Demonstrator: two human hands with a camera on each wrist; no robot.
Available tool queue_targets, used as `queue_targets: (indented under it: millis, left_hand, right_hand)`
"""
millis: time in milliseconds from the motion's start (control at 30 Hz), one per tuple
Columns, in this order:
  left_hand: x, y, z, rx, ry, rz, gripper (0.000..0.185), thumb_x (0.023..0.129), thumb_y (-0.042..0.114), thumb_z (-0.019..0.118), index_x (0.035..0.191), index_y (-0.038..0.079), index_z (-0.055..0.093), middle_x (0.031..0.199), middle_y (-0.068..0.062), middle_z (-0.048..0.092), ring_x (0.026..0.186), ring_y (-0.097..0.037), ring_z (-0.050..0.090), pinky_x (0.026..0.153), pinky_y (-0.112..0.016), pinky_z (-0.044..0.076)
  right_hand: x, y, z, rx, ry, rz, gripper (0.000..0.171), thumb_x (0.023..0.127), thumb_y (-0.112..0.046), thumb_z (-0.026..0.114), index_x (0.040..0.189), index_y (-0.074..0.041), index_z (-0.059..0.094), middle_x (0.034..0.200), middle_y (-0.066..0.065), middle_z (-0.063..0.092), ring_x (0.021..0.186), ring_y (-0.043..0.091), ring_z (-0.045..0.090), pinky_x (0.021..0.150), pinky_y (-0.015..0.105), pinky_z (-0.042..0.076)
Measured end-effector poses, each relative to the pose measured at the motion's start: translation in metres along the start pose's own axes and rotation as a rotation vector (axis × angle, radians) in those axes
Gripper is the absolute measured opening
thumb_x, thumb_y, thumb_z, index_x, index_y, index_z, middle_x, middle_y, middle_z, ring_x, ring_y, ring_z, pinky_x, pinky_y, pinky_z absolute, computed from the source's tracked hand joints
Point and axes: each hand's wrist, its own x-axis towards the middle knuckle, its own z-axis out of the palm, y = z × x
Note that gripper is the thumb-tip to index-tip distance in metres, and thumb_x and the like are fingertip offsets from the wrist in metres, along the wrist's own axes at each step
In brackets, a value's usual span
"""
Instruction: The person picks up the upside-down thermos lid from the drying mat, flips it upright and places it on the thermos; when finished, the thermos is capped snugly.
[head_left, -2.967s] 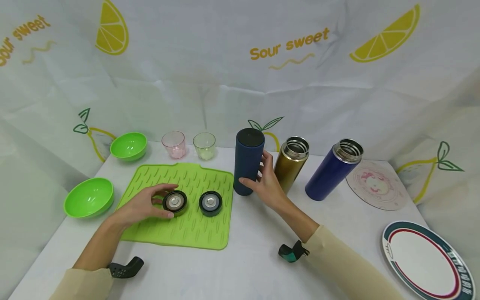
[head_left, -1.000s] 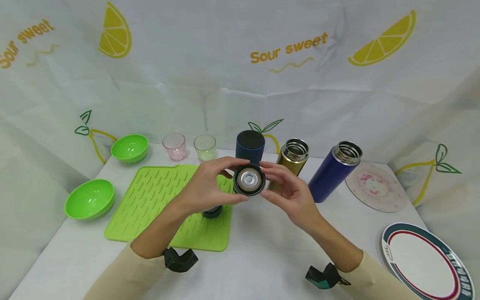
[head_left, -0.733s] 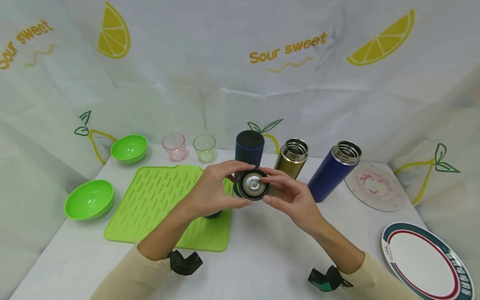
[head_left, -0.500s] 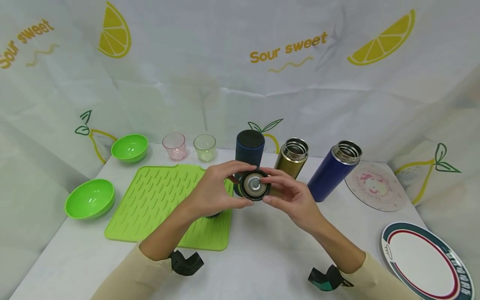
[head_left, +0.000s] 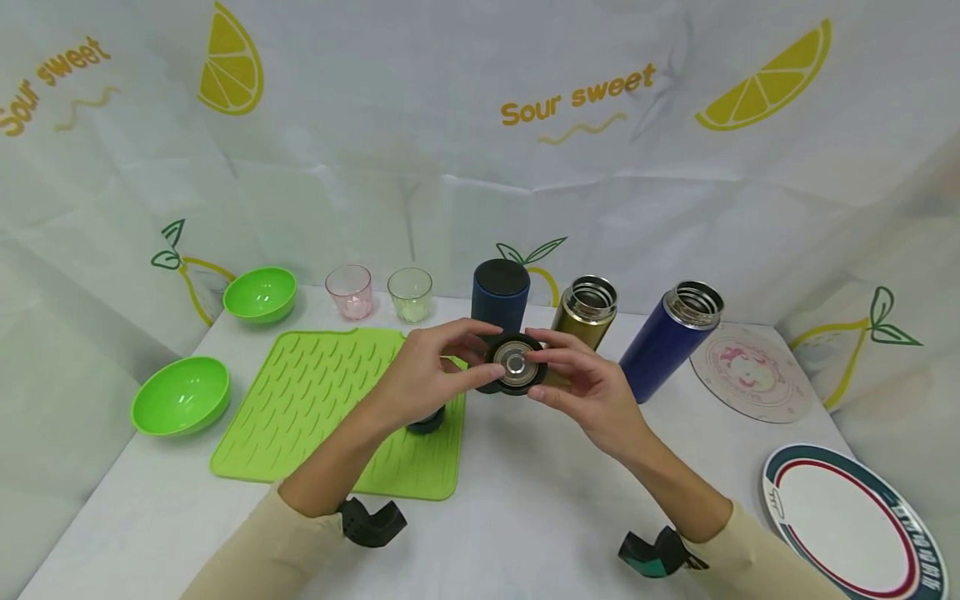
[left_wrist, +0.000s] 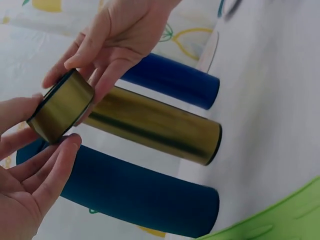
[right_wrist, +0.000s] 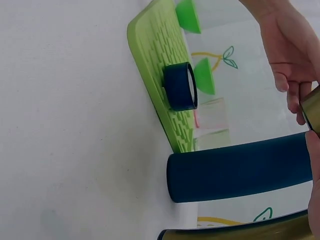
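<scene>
A gold bottle lid point(head_left: 515, 364) is held up between both hands in front of the navy bottle point(head_left: 500, 304), its metal inner side towards the head camera. My left hand point(head_left: 423, 371) pinches it from the left, thumb over the rim onto the inner face. From the right, my right hand point(head_left: 592, 392) pinches the opposite edge, with a fingertip over the inner face. The lid's gold outer wall shows in the left wrist view. An uncapped gold bottle point(left_wrist: 155, 125) stands behind the right hand; a blue lid point(right_wrist: 180, 86) sits on the green mat point(head_left: 315, 400).
An uncapped blue bottle point(head_left: 667, 346) stands right of the gold one. A pink round mat point(head_left: 750, 375) and a white plate point(head_left: 847, 525) lie at the right. Pink point(head_left: 349, 292) and green point(head_left: 410, 295) glasses and two green bowls point(head_left: 180, 396) stand at the back and left.
The gold lid has gone from the mat up and right into both hands. My right hand has left the navy bottle. Lately my left thumb has moved up onto the lid's inner face.
</scene>
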Motion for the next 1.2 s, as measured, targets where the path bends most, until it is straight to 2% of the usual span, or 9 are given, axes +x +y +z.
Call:
queue_targets:
  millis: [133, 233, 400, 567, 700, 833, 1033, 1100, 1200]
  left_hand:
    - [0.0011, -0.0003, 0.0017, -0.037, 0.008, -0.033, 0.036, 0.09, 0.02, 0.077, 0.125, 0.014, 0.07, 0.098, -0.004, 0.078, 0.086, -0.01, 0.073, 0.075, -0.029, 0.062]
    - [0.0007, 0.0002, 0.002, -0.05, 0.024, -0.008, 0.035, 0.088, 0.017, 0.079, 0.122, 0.012, 0.071, 0.097, -0.006, 0.078, 0.085, -0.011, 0.073, 0.074, -0.028, 0.062]
    - [-0.0008, 0.0018, 0.0031, -0.054, 0.051, 0.044, 0.037, 0.085, 0.012, 0.083, 0.119, 0.011, 0.071, 0.099, -0.007, 0.077, 0.087, -0.012, 0.073, 0.074, -0.026, 0.063]
    - [-0.0018, 0.0037, 0.0039, -0.031, 0.091, 0.099, 0.041, 0.081, 0.008, 0.085, 0.12, 0.009, 0.071, 0.104, -0.008, 0.078, 0.092, -0.016, 0.074, 0.075, -0.023, 0.063]
    - [-0.0016, 0.0033, 0.0042, -0.033, 0.104, 0.149, 0.041, 0.08, 0.002, 0.083, 0.12, 0.003, 0.072, 0.109, -0.012, 0.078, 0.096, -0.02, 0.074, 0.075, -0.022, 0.063]
    - [-0.002, 0.0034, 0.0039, -0.026, 0.091, 0.162, 0.039, 0.081, 0.002, 0.083, 0.118, 0.001, 0.073, 0.112, -0.013, 0.076, 0.099, -0.023, 0.074, 0.074, -0.022, 0.063]
    - [-0.0023, 0.0051, 0.0013, -0.04, 0.042, -0.004, 0.05, 0.077, 0.021, 0.09, 0.123, 0.012, 0.073, 0.116, -0.004, 0.077, 0.097, -0.015, 0.077, 0.079, -0.027, 0.063]
    - [-0.0019, 0.0051, 0.0012, -0.065, 0.012, -0.066, 0.049, 0.078, 0.025, 0.089, 0.123, 0.015, 0.073, 0.114, -0.003, 0.077, 0.093, -0.013, 0.077, 0.083, -0.028, 0.063]
    - [-0.0011, 0.004, 0.0016, -0.122, -0.02, -0.097, 0.046, 0.08, 0.022, 0.088, 0.122, 0.014, 0.074, 0.111, -0.006, 0.078, 0.091, -0.013, 0.077, 0.085, -0.028, 0.063]
  right_hand:
    - [-0.0004, 0.001, 0.0007, 0.024, 0.0, -0.012, 0.036, 0.087, 0.013, 0.071, 0.122, 0.013, 0.064, 0.145, -0.005, 0.057, 0.133, 0.009, 0.058, 0.1, 0.022, 0.056]
    - [-0.0008, 0.0002, 0.0013, 0.026, 0.005, -0.014, 0.04, 0.087, 0.013, 0.07, 0.126, 0.011, 0.06, 0.144, -0.006, 0.057, 0.132, 0.008, 0.06, 0.103, 0.022, 0.055]
    - [-0.0019, -0.0033, 0.0007, 0.025, 0.017, 0.017, 0.049, 0.094, 0.011, 0.062, 0.14, 0.007, 0.047, 0.145, -0.01, 0.057, 0.129, 0.004, 0.063, 0.096, 0.024, 0.059]
    - [-0.0028, -0.0044, -0.0006, 0.127, -0.01, 0.075, 0.048, 0.102, 0.007, 0.051, 0.148, 0.007, 0.04, 0.146, -0.01, 0.057, 0.129, 0.004, 0.063, 0.09, 0.027, 0.061]
    - [-0.0034, -0.0052, 0.0001, 0.218, -0.027, 0.144, 0.048, 0.103, 0.004, 0.05, 0.15, 0.002, 0.043, 0.143, -0.008, 0.058, 0.127, 0.006, 0.063, 0.095, 0.028, 0.059]
    - [-0.0034, -0.0065, 0.0015, 0.168, -0.008, 0.163, 0.044, 0.101, 0.002, 0.056, 0.145, 0.003, 0.05, 0.137, -0.009, 0.062, 0.123, 0.005, 0.065, 0.096, 0.025, 0.059]
    - [-0.0032, -0.0055, 0.001, 0.005, 0.003, 0.043, 0.045, 0.094, 0.008, 0.063, 0.138, 0.008, 0.055, 0.136, -0.013, 0.063, 0.127, 0.003, 0.061, 0.101, 0.018, 0.054]
    - [-0.003, -0.0048, 0.0009, -0.001, -0.015, -0.011, 0.046, 0.092, 0.011, 0.065, 0.137, 0.009, 0.057, 0.138, -0.011, 0.063, 0.128, 0.005, 0.06, 0.101, 0.019, 0.054]
    - [-0.0029, -0.0049, 0.0006, 0.027, -0.043, -0.031, 0.048, 0.089, 0.012, 0.068, 0.136, 0.008, 0.059, 0.141, -0.009, 0.062, 0.13, 0.007, 0.06, 0.097, 0.021, 0.057]
